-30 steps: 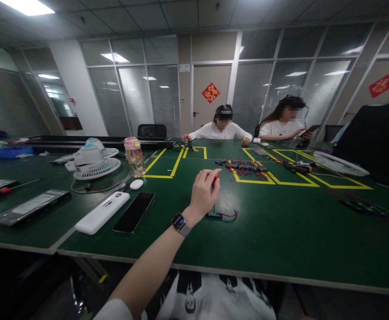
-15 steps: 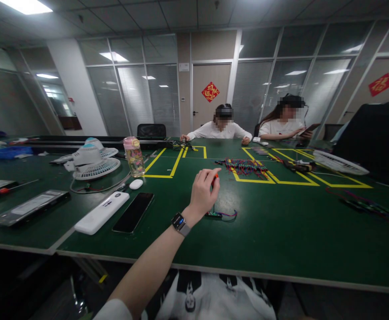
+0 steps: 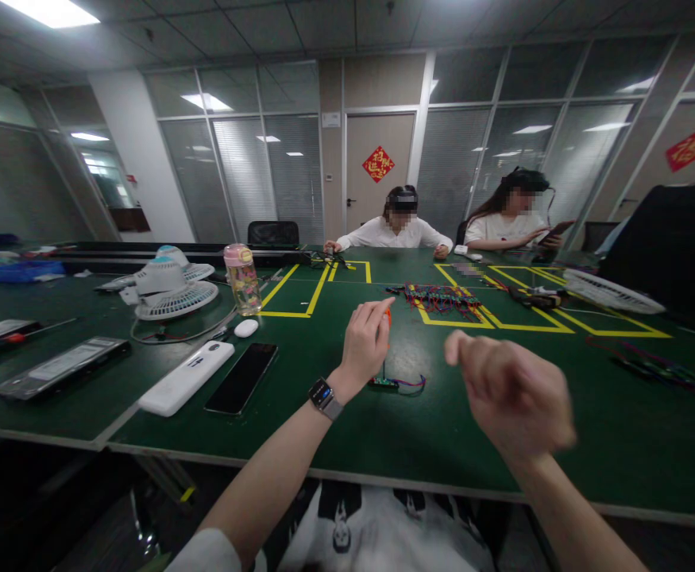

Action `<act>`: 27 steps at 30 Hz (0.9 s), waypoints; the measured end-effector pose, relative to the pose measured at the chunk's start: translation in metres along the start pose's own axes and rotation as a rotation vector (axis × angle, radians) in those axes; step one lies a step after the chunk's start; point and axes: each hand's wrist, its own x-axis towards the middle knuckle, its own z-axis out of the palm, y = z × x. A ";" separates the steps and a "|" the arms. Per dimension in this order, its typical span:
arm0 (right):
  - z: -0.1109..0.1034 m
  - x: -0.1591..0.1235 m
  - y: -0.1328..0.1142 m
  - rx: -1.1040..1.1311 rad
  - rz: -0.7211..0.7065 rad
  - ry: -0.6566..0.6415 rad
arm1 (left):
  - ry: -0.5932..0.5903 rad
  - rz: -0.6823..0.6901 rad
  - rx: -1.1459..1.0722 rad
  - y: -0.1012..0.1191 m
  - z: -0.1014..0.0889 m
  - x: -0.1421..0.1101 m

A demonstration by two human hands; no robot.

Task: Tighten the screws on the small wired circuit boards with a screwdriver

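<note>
My left hand (image 3: 364, 342) is closed round the orange-red handle of a screwdriver (image 3: 388, 315), which stands upright. Its thin shaft runs down to a small green circuit board (image 3: 385, 383) lying on the table (image 3: 472, 469). Blue and red wires trail off the board's right end. To the right of the board, my right hand (image 3: 511, 393) hovers over the tabletop, blurred by motion. Its fingers are curled in, with the index finger pushed forward; anything inside them is hidden.
A tangle of wired boards (image 3: 442, 298) lies ahead. Left are a black phone (image 3: 241, 378), a white power bank (image 3: 186, 377), an earbud case (image 3: 246, 328), a bottle (image 3: 242, 280) and fans (image 3: 174, 290). Two people (image 3: 399, 230) sit across. More wired boards (image 3: 660, 369) lie right.
My right hand has come into view from the lower right. My left hand stays in place, and more of the screwdriver's handle and shaft now shows.
</note>
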 end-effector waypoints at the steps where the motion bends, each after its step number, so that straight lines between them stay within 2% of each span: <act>1: 0.004 0.012 0.012 -0.007 -0.008 0.046 | 0.007 -0.008 -0.027 0.000 0.000 0.000; 2: 0.009 0.023 0.026 -0.049 0.005 0.051 | 0.016 -0.020 -0.062 0.000 0.000 0.001; 5: 0.020 0.036 0.064 -0.195 0.051 -0.184 | 0.046 -0.091 -0.194 0.000 0.000 0.003; 8: 0.030 0.022 0.089 -0.213 0.063 -0.436 | 0.070 -0.168 -0.288 -0.002 0.001 0.005; 11: 0.036 0.007 0.098 -0.211 0.070 -0.537 | 0.080 -0.195 -0.320 -0.003 0.003 0.005; 20: 0.039 0.004 0.104 -0.152 0.144 -0.529 | 0.104 -0.161 -0.208 0.001 -0.001 0.006; 27: 0.038 0.004 0.109 -0.163 0.128 -0.517 | -0.055 -0.146 -0.380 0.001 0.000 0.005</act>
